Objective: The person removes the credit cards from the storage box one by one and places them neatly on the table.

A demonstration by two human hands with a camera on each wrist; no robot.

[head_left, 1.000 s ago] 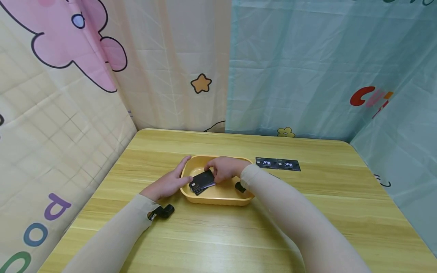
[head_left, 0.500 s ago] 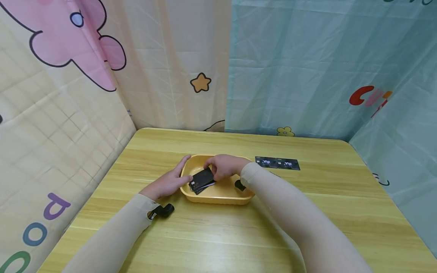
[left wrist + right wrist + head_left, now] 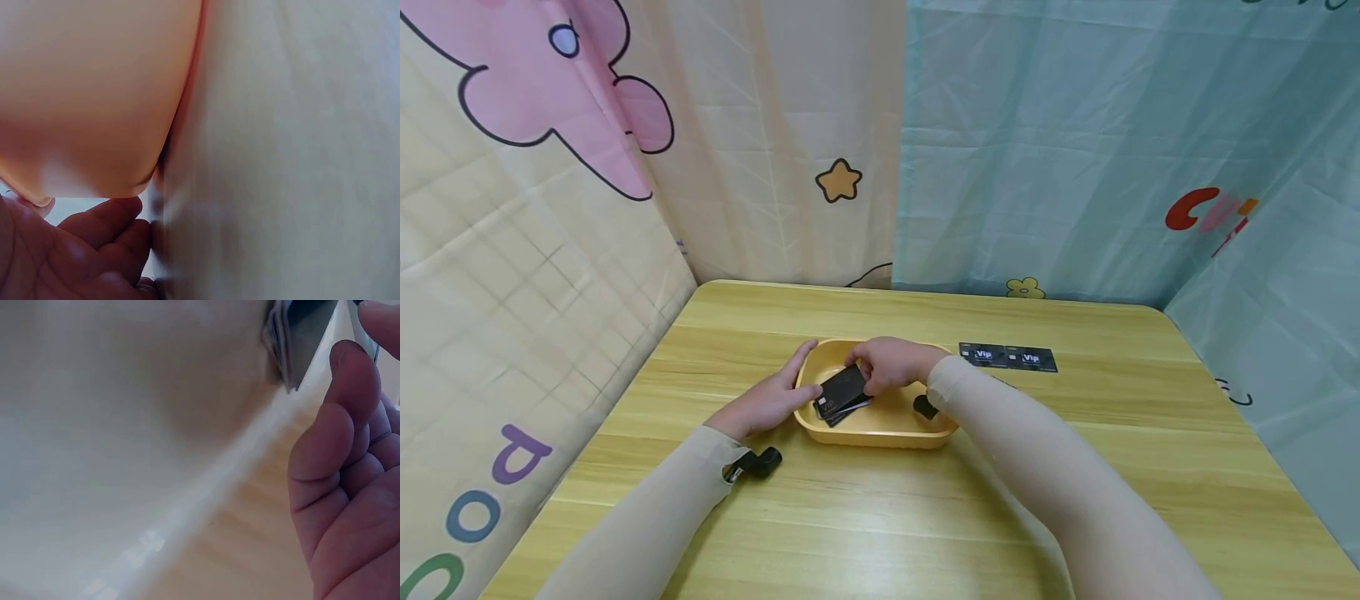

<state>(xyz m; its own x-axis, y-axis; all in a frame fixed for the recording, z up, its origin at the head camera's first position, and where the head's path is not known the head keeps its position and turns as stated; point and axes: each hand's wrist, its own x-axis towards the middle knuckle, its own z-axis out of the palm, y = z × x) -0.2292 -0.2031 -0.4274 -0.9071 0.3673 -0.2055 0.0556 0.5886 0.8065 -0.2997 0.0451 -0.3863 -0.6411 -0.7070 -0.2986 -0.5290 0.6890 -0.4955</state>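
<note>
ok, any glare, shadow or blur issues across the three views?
Head: mostly sharp, soft glare on the table in front of the tray, shadow beneath the right sleeve. Left wrist: dim, cool cast, table blurred at right. Right wrist: pale left area blurred and washed out, bright streak running diagonally, right hand's fingers crisper.

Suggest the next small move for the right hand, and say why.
Probably lift the top black card clear of the cards beneath: the right hand holds its right end, and the left hand rests against the yellow tray.
</note>
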